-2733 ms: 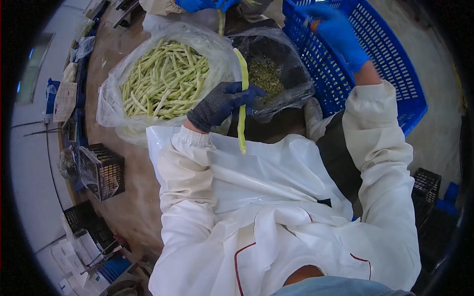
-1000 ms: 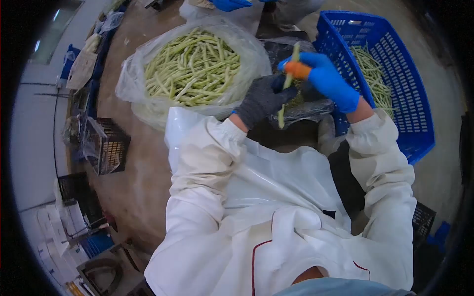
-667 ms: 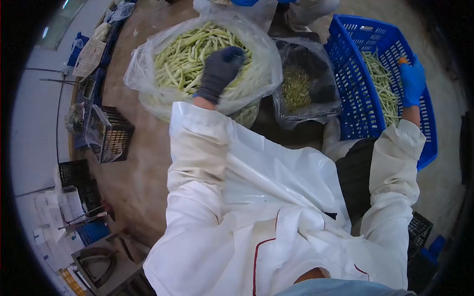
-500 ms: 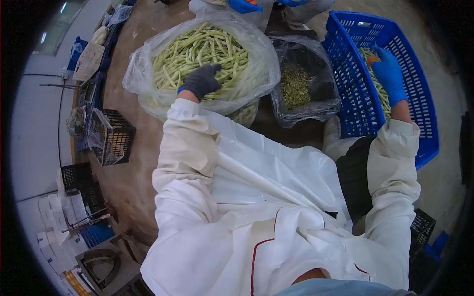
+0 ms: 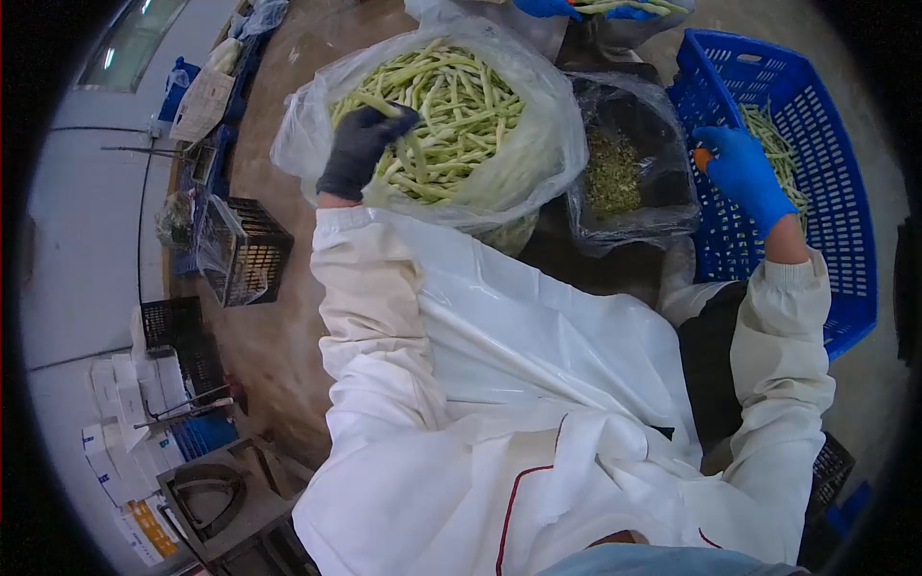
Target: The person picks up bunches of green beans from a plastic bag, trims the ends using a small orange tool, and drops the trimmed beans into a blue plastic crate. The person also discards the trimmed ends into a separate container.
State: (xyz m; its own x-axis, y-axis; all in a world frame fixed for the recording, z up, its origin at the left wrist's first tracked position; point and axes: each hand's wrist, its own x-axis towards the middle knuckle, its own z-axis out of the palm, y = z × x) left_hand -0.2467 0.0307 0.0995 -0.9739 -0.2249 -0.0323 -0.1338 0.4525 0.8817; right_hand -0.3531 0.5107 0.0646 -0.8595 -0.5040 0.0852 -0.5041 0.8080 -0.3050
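My left hand (image 5: 359, 152), in a dark grey glove, is closed around a few long green beans (image 5: 413, 156) over the near left side of a clear plastic bag (image 5: 305, 125). Many pale green beans (image 5: 471, 106) fill that bag. My right hand (image 5: 744, 178), gloved in blue, is at the left wall of a blue perforated crate (image 5: 845, 206). Between its fingers shows a small orange object (image 5: 704, 158), perhaps a handle; the rest is hidden. Inside the crate lie more green beans (image 5: 771, 144).
Between bag and crate stands a plastic-lined dark bin (image 5: 615, 173) with green trimmings. Across from me, another person's blue-gloved hand (image 5: 547, 8) is beside held beans. A black crate (image 5: 254, 254) is on the floor at left, with white boxes (image 5: 120, 398) nearer me.
My left hand has come up and left from the bean pile with a few beans. My right hand has moved from inside the crate toward its left wall. The view has shifted slightly.
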